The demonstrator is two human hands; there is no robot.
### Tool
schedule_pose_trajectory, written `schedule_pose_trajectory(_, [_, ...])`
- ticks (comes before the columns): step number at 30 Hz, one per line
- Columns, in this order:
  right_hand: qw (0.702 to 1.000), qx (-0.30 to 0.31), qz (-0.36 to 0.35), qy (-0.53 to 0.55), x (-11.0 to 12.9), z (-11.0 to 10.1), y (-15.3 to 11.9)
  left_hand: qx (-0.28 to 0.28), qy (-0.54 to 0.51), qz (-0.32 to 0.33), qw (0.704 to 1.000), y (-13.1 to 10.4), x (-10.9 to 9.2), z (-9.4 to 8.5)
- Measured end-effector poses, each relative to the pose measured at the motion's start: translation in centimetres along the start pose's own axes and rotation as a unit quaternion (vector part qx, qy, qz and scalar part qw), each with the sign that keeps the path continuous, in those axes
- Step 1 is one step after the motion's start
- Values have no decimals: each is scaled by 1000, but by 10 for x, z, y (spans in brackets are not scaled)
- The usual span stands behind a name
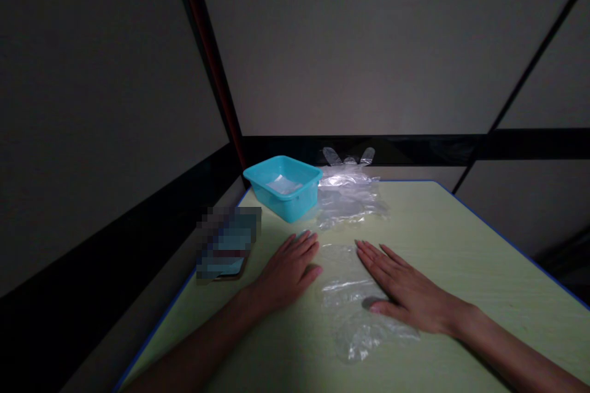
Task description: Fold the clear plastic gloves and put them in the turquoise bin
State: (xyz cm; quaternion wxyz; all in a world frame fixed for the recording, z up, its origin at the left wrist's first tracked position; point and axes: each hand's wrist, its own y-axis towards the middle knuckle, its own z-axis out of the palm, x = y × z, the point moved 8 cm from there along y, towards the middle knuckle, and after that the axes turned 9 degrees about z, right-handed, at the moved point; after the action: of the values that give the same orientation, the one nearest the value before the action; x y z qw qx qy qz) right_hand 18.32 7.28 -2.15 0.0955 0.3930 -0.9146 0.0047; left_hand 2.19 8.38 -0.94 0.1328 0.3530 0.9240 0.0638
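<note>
A clear plastic disposable glove (353,288) lies spread on the pale green table, a little crumpled at its near end. My left hand (290,270) rests with fingers stretched out at the glove's left side. On the right, my right hand (401,285) lies flat, its fingertips and thumb on or at the glove's right edge. Neither hand grips anything. Farther back, a pile of similar clear gloves (348,193) lies on the table, some glove fingers sticking up at the rear.
Left of the pile stands a turquoise plastic basket (288,202) with something clear or whitish inside. A flat, partly blurred-out object (235,245) lies near the left edge. The table (461,245) has blue edging and stands against walls at the back and left.
</note>
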Motion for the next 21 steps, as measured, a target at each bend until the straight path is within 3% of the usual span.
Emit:
schedule_pose_trajectory(8, [999,-17,26,17,-7,0,3,-70,-7,-39,997,0,8,-7])
schedule_pose_trajectory(15, [999,-18,4,40,-6,-12,2,-122,-75,14,990,1,-8,-19])
schedule_pose_trajectory(17, [999,2,-19,45,-1,-14,-1,-103,-108,60,987,1,-21,-19])
schedule_pose_trajectory(21, [995,46,-60,59,13,-13,-6,-6,-147,178,973,1,-53,-10])
